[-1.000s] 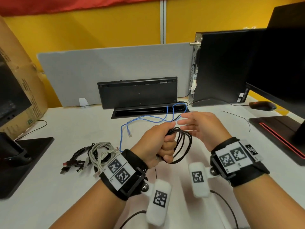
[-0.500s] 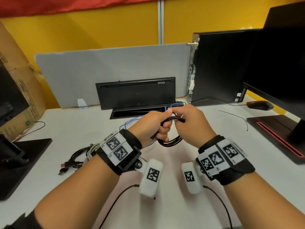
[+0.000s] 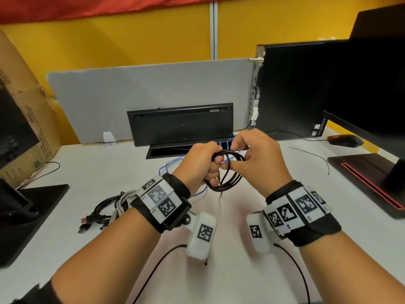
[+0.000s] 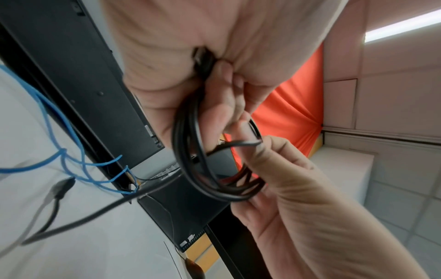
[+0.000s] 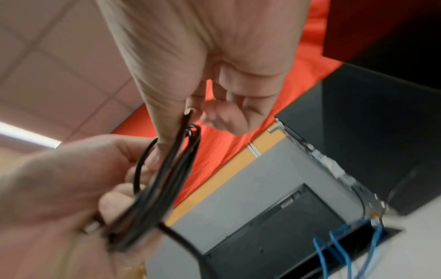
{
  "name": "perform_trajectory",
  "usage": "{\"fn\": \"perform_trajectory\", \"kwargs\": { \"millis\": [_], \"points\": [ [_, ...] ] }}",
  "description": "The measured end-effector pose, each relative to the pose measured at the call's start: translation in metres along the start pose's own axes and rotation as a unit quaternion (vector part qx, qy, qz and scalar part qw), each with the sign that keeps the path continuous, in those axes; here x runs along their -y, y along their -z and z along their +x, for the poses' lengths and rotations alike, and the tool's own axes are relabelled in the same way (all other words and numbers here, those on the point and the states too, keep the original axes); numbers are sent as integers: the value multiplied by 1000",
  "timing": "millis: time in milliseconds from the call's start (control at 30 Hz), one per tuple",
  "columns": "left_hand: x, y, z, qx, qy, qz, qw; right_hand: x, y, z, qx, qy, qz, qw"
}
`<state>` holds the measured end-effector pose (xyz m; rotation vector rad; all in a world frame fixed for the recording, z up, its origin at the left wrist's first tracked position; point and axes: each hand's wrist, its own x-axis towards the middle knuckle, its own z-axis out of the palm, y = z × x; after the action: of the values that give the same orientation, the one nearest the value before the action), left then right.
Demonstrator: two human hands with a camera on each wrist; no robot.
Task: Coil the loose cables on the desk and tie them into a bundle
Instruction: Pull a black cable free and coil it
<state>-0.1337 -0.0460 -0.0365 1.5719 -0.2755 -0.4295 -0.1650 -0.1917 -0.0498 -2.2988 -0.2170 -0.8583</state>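
From my remote station I see that half a second ago the right hand was wrapped over the top of the black cable coil; now its fingers have opened up somewhat and it pinches a strand at the coil's 1 o'clock edge between thumb and fingers. A second ago that hand was off the coil, fingers spread. The left hand stays closed in a fist around the coil's 9 o'clock side, and both hands have risen slightly toward the far edge of the table. The coil hangs in the air between the two hands, just above the table, with one loose end dangling from its 6 o'clock side. I count one black coil in hand, one blue cable lying loose beneath and behind the hands, and one tangled heap of black and grey cables at 8 o'clock from the left hand, its strands too knotted to count. Beyond the hands, at 12 o'clock, stands one black keyboard on edge; one mouse sits at 3 o'clock.
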Motion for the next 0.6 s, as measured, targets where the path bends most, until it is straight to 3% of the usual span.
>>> {"fn": "perform_trajectory", "kwargs": {
  "millis": [200,400,533,600],
  "points": [
    [4,-3,-1,-19,-35,4,999,-3,2,-3,-9,-101,145,984],
    [4,-7,3,-53,-93,24,994,5,7,-5,-59,-188,199,960],
    [6,-6,8,-58,-131,71,987,19,11,-5,21,-226,255,940],
    [7,-5,11,-70,-145,97,982,24,12,0,66,-273,311,908]
  ]
}}
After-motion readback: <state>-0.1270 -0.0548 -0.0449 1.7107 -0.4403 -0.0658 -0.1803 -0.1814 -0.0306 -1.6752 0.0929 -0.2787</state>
